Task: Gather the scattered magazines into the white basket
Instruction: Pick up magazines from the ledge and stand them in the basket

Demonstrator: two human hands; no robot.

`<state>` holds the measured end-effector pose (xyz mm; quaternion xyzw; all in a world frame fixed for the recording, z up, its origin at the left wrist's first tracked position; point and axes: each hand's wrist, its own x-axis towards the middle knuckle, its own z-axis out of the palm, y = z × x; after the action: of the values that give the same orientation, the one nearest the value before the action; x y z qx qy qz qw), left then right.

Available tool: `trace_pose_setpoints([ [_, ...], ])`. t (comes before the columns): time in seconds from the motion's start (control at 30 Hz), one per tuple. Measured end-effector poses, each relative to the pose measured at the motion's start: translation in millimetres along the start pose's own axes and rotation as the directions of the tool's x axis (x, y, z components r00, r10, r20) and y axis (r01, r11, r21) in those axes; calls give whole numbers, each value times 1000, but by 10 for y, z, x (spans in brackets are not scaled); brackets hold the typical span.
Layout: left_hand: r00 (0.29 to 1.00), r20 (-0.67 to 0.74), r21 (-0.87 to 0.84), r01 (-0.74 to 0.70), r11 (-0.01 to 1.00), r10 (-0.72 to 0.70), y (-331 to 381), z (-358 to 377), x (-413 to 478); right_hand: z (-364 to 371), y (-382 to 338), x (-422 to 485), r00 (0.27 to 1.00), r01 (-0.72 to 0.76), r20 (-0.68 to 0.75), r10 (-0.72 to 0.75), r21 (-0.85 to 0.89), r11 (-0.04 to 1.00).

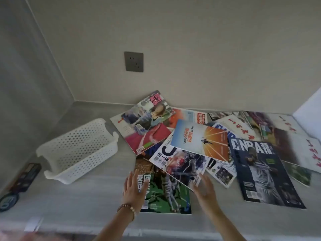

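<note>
Both hands out over the pile, fingers spread, nothing gripped. The left hand (134,189), beaded bracelet (127,207) at the wrist, lies flat over the green-covered magazine (166,195), whose long axis runs toward the wall. The right hand (205,186) hovers at the near corner of a white-covered magazine (178,162) angled across it. Glossy, flat covers overlap everywhere: an orange-and-blue one (201,140) on top, a dark NBA magazine (260,171) to the right. Left of the pile, apart from it, sits the white basket (78,150), perforated plastic, rectangular, skewed on the grey counter (78,197). A wall socket (133,61) sits above.
</note>
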<state>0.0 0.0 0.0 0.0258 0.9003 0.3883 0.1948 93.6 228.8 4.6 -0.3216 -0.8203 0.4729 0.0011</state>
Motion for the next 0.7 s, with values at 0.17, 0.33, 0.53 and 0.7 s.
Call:
trace_pose_setpoints([
  [0.17, 994, -55, 130, 96, 987, -90, -62, 256, 136, 269, 38, 313, 997, 76, 14, -76, -404, 912],
  [0.33, 996, -84, 264, -3, 964, 26, -158, 366, 166, 467, 180, 191, 988, 114, -31, -153, -530, 841],
  [0.53, 992, -81, 151, -82, 985, 95, -62, 353, 113, 461, 432, -465, 983, 179, 70, -170, -578, 796],
  [0.7, 1000, 1, 120, -29, 992, 29, 114, 445, 137, 196, 212, -512, 990, 111, 101, -102, -91, 990],
])
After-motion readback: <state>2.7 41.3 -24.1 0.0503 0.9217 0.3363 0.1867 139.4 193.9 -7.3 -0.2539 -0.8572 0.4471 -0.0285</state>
